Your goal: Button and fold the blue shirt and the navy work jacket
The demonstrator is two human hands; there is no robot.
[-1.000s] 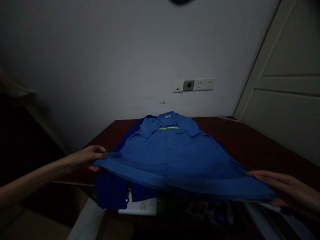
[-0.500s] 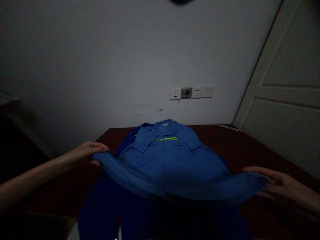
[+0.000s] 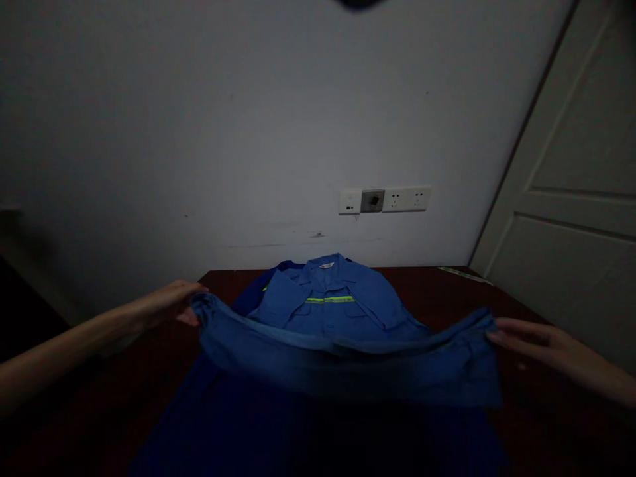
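Note:
A blue work shirt [image 3: 342,324] with a yellow-green reflective stripe lies collar-away on a dark red-brown table [image 3: 447,291]. Its lower hem is lifted off the table and stretched between both hands. My left hand [image 3: 171,303] pinches the hem's left corner. On the right, my right hand [image 3: 531,339] grips the other corner, fingers closed on the cloth. Beneath the shirt spreads a darker blue garment [image 3: 278,430] that reaches toward the near edge.
A white wall stands behind the table, with a strip of sockets and a switch [image 3: 383,200] above the shirt. A pale panelled door [image 3: 576,218] fills the right side. The room is dim.
Both hands have raised the shirt's hem and carried it away from me toward the collar. The view has tilted up, hiding the white objects at the near table edge.

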